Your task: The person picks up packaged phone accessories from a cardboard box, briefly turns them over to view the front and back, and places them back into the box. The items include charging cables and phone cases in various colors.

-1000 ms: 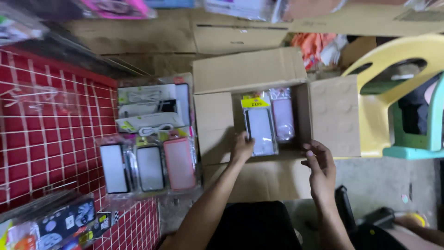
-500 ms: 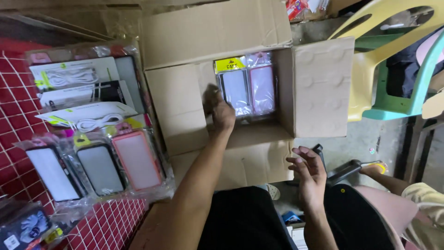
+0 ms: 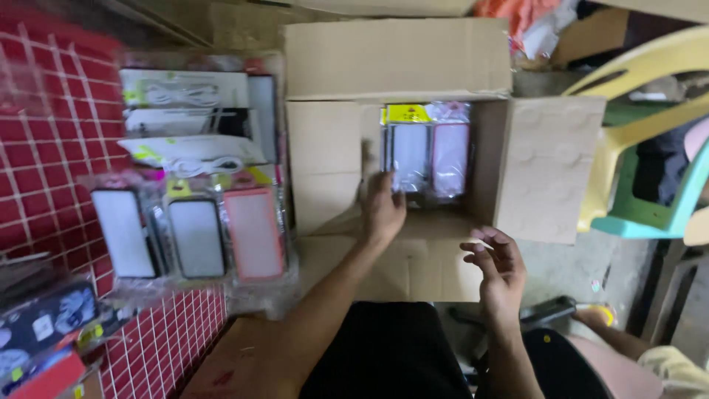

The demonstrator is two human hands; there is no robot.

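Open carton [image 3: 399,59]: hands [image 3: 382,210] reaching in.

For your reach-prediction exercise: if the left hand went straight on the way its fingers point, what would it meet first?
Probably the clear-wrapped packs in the cardboard box; the left hand already looks to be at their lower edge, though depth is unclear.

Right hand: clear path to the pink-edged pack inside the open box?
Probably yes. The right hand hovers open over the near flap, apart from it. The cardboard box has its flaps folded out, and the pink-edged pack sits exposed; the left hand is at the packs beside it.
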